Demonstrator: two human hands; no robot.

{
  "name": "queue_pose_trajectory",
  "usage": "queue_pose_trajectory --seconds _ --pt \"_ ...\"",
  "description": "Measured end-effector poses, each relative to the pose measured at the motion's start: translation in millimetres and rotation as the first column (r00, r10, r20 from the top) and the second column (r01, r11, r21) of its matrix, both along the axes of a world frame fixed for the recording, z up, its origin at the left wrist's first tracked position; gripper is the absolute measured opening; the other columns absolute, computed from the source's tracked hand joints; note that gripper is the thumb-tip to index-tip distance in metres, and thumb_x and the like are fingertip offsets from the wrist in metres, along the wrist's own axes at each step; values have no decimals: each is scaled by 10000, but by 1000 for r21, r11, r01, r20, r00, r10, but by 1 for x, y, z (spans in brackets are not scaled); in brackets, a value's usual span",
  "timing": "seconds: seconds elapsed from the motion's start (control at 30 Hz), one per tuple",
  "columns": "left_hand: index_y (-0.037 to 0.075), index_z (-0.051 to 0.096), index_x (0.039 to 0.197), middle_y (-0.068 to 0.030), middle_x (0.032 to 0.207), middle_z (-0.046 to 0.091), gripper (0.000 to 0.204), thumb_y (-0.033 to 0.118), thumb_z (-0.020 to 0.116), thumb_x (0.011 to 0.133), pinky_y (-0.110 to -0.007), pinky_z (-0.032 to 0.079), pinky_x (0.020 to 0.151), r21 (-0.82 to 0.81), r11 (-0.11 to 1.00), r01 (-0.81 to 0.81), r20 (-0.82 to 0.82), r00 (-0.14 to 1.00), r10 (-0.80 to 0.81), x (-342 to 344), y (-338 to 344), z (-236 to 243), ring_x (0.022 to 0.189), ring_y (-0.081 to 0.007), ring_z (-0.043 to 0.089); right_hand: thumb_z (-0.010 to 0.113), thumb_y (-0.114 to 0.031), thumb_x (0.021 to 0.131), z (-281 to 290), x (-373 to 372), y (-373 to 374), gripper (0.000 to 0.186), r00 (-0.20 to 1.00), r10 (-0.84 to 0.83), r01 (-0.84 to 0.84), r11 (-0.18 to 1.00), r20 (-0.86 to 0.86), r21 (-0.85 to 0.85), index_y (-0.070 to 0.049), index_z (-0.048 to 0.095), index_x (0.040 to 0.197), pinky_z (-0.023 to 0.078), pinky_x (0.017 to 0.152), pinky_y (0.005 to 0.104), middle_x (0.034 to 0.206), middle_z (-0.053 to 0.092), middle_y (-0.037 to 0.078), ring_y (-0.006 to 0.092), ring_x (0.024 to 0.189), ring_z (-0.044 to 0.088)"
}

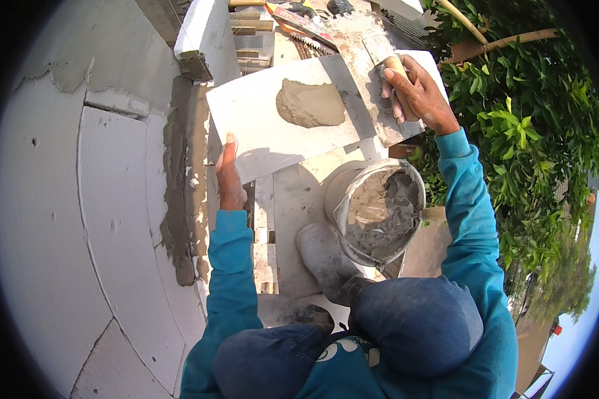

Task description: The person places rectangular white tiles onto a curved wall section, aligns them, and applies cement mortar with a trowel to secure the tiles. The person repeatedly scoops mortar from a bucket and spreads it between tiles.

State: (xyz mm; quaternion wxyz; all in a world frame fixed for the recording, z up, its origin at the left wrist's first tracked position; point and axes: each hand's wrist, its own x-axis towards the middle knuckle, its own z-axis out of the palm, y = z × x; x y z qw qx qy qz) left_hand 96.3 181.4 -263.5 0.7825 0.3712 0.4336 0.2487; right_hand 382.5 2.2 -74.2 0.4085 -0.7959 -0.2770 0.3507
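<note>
My left hand (231, 178) grips the left end of a pale flat block (253, 130), its thumb on the upper face and its other fingers out of sight below. A heap of wet grey mortar (311, 104) lies on that face. My right hand (422, 93) is closed around the wooden handle of a rectangular plastering trowel (361, 61). The trowel's broad blade, smeared with dried mortar, lies across the block's right part; whether it touches the surface I cannot tell. Just below stands a bucket (341, 211) with grey mortar inside.
A white block wall (113, 173) with a grey mortar strip (175, 199) rises on the left. At the far end lie a handsaw (306, 28) and other tools. Leafy branches (512, 126) crowd the right. My boot (323, 256) rests beside the bucket on the planks.
</note>
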Motion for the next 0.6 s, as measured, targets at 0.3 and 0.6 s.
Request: queue_pose_trajectory --seconds 0.3,0.6 --pt "11 476 1411 -111 1361 550 629 432 594 960 -339 459 996 -44 998 34 98 995 -30 6 1 -23 1205 -212 553 558 -188 958 -90 -111 78 330 690 303 -329 940 657 -88 66 409 1109 472 576 537 685 594 286 466 625 602" --pt "-112 443 1393 -169 1413 503 758 478 601 944 -337 314 1105 -9 1000 26 85 996 -26 0 0 0 1314 -250 455 576 -191 945 -79 4 -9 285 612 109 101 972 783 -214 27 419 1038 500 645 568 759 624 332 510 707 629"
